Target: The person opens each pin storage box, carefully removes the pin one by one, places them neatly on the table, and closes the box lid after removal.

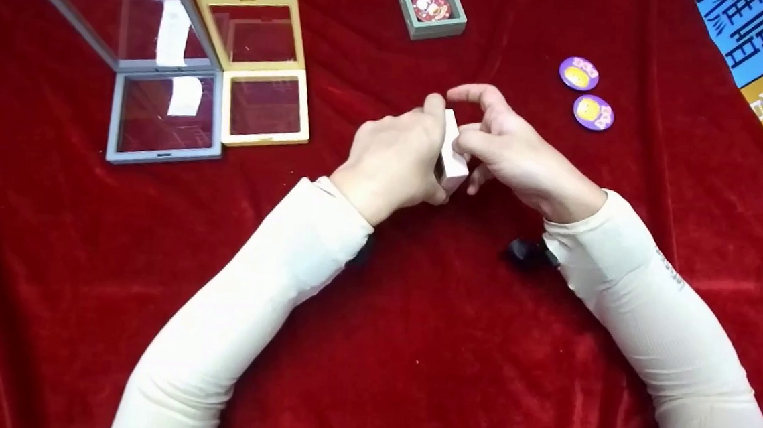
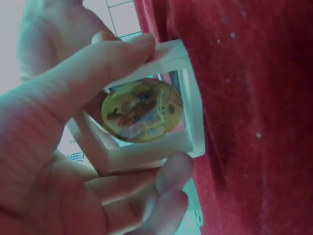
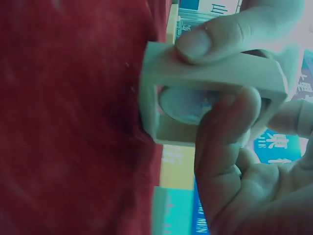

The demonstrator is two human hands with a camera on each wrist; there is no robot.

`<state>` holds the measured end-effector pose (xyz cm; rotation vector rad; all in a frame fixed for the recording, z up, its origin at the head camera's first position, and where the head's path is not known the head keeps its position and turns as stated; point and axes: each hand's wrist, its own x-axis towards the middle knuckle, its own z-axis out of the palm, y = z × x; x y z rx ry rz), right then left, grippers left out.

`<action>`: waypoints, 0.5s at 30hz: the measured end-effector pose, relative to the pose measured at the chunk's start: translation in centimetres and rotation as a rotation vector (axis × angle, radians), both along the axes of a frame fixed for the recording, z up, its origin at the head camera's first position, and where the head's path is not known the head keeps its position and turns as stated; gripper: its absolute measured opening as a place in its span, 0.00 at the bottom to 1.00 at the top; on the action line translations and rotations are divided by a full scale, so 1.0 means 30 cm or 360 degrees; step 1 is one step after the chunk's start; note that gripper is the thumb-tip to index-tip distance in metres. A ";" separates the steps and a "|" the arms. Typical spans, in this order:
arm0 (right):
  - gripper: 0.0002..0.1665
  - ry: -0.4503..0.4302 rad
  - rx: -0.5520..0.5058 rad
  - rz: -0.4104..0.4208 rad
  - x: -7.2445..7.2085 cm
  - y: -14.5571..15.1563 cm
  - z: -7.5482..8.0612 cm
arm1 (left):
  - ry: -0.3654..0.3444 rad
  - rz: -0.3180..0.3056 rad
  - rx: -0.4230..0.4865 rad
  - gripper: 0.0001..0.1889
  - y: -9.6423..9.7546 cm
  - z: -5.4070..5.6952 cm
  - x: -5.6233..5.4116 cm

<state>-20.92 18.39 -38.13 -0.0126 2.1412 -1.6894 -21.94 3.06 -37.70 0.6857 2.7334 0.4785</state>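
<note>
My left hand point(image 1: 400, 153) grips a small pale display frame point(image 1: 453, 153) by its edges, thumb on one edge and fingers on the opposite one. Inside its window is a round yellow badge point(image 2: 141, 110) with a printed picture. From the other side, the right wrist view shows the badge's plain pale back, partly covered. My right hand point(image 1: 520, 150) is at that side, a digit bent over the opening and touching the frame or its window. Its index finger arches apart from the frame. Whether that digit presses the badge itself is hidden.
To the left, a grey-blue frame point(image 1: 164, 155) and a yellow frame point(image 1: 264, 140) lie unfolded. A green frame point(image 1: 432, 31) holding a red badge stands at the back. Two purple badges, one point(image 1: 578, 74) behind the other point(image 1: 593, 112), lie right, near a colourful printed sheet point(image 1: 761, 59).
</note>
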 end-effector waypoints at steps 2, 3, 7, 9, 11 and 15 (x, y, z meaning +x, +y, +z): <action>0.34 -0.0078 -0.0096 -0.0035 -0.001 -0.002 -0.006 | 0.0001 -0.0004 -0.0011 0.39 0.000 0.002 0.000; 0.34 -0.0118 -0.0152 -0.0045 -0.001 -0.003 -0.008 | 0.0005 -0.0003 -0.0016 0.39 0.000 0.003 0.001; 0.33 -0.0222 -0.0366 -0.0054 -0.002 0.000 -0.018 | 0.0021 -0.0002 -0.0038 0.39 0.004 0.003 0.003; 0.31 -0.0222 -0.0414 -0.0043 -0.005 0.003 -0.019 | 0.0028 -0.0001 -0.0039 0.39 0.007 0.002 0.003; 0.29 -0.0188 -0.0408 -0.0042 -0.007 0.001 -0.021 | 0.0024 0.0000 -0.0042 0.38 0.008 0.001 0.003; 0.28 -0.0073 -0.0265 -0.0061 -0.004 -0.012 -0.024 | -0.0001 0.0015 -0.0053 0.39 0.008 0.000 0.003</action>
